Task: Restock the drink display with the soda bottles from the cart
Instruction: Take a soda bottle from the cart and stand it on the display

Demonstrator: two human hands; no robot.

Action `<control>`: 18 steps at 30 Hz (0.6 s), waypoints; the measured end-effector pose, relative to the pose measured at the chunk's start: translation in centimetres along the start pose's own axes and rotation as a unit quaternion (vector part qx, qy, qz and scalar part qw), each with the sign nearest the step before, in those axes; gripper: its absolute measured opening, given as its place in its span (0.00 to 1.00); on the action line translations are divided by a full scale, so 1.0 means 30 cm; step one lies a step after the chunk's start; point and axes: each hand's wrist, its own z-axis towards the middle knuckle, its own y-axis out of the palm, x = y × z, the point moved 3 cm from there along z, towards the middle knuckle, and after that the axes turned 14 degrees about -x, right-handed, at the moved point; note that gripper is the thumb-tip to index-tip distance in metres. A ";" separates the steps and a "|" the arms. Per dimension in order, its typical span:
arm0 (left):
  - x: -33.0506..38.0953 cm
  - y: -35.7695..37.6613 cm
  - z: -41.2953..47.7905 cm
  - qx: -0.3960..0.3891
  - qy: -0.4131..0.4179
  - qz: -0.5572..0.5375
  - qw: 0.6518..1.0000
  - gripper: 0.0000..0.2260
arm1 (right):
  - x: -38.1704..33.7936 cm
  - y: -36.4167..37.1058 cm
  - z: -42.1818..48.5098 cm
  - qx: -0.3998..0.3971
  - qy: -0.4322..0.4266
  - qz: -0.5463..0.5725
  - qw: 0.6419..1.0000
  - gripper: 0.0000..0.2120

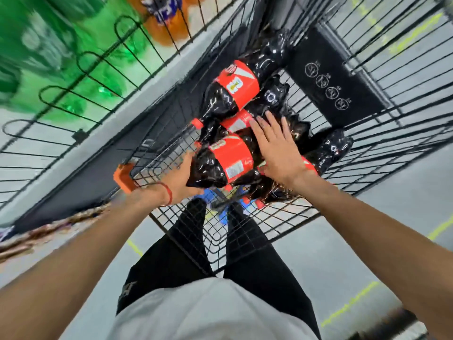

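Note:
Several dark cola bottles with red labels and red caps lie in a black wire cart point(382, 77). The nearest cola bottle point(220, 163) lies across the pile. My left hand point(177, 180) touches that bottle's shoulder from the left; its fingers are hidden behind the bottle. My right hand point(277, 148) hovers flat with straight spread fingers over the pile, covering a second cola bottle point(239, 121). A third cola bottle point(236, 85) lies further in. The drink display point(49, 52) with green and orange bottles is blurred at the upper left.
The cart's black child-seat flap point(328, 82) with warning symbols stands at the far end. An orange handle end point(122, 177) sticks out at the cart's near left corner. A black wire display fence point(81, 77) runs along the left. Grey floor with yellow lines lies around.

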 end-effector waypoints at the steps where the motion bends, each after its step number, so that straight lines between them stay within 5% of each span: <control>1: -0.021 0.002 -0.003 -0.003 0.006 -0.017 1.000 0.45 | -0.008 -0.016 0.023 -0.018 -0.024 -0.027 0.999 0.68; 4: -0.051 -0.016 -0.010 -0.005 0.011 -0.017 1.000 0.44 | -0.014 -0.022 0.072 -0.041 -0.070 -0.077 0.994 0.70; 8: -0.070 -0.066 -0.041 -0.014 0.023 0.031 0.999 0.44 | -0.051 -0.030 0.085 -0.029 -0.065 -0.039 0.997 0.59; 13: -0.047 -0.222 -0.134 0.088 0.091 0.044 0.991 0.29 | -0.105 -0.071 0.048 0.009 -0.018 0.071 0.997 0.57; 15: -0.057 -0.287 -0.174 0.126 0.121 -0.019 0.984 0.25 | -0.143 -0.085 0.005 0.016 0.003 0.162 0.987 0.56; 18: -0.049 -0.321 -0.203 0.099 0.193 -0.258 0.942 0.18 | -0.219 -0.086 -0.080 0.027 0.066 0.286 0.956 0.57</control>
